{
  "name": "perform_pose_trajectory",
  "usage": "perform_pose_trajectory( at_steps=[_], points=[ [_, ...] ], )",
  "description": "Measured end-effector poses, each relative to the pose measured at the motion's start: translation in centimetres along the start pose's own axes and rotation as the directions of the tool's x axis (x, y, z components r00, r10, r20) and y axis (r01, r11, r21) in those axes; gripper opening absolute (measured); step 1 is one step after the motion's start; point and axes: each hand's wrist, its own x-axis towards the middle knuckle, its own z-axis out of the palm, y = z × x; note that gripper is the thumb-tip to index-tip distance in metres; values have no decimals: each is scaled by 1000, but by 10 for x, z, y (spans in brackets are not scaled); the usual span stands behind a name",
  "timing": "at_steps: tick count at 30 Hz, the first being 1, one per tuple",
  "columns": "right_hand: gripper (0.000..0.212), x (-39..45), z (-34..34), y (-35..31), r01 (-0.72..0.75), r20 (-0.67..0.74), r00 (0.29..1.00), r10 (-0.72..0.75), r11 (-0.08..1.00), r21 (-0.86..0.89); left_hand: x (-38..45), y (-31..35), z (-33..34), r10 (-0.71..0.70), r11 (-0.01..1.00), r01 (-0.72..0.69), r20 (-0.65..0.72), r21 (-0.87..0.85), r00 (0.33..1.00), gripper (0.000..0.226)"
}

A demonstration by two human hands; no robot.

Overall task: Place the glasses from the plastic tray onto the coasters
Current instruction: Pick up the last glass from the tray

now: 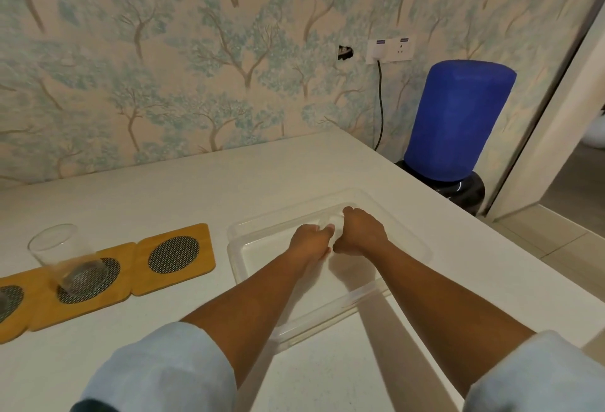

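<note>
Both hands, left hand (pixel 309 238) and right hand (pixel 361 231), close their fingers around a clear glass (pixel 330 225) lying on its side, long axis unclear, inside the transparent plastic tray (pixel 409 238) near the white table's (pixel 229 182) right edge.

My hands reach into a clear, glossy plastic tray (pixel 422 244); the wooden coasters (pixel 176 257) carry dark woven mesh; the glass (pixel 67 257) is transparent; the countertop (pixel 163 189) looks smooth, matt white.

Leftmost coaster (pixel 8 300): cut off by frame edge. Glass in tray (pixel 330 223): mostly hidden between both hands; grip indeterminate.
</note>
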Motion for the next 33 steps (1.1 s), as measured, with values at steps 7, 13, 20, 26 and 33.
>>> perform_pose_trajectory(
  at_steps=[7,13,20,26,33],
  points=[
    [84,1,-21,-25,84,-109,992,-56,958,275,0,9,-27,116,971,-144,-153,-190,981,51],
    [90,-3,-36,-66,140,-114,989,-94,843,519,-15,17,-65,223,909,-284,-221,-305,949,34],
    [84,-13,-31,-126,230,-123,972,-198,730,644,-35,10,-127,278,881,-390,-374,-269,885,63],
    [87,-19,-17,-174,297,-103,946,-308,691,660,-53,-5,-179,293,884,-415,-439,-214,850,65],
    [93,-20,4,-221,343,-66,912,-404,664,664,-70,-25,-227,300,911,-404,-542,-81,785,58]
  ],
)
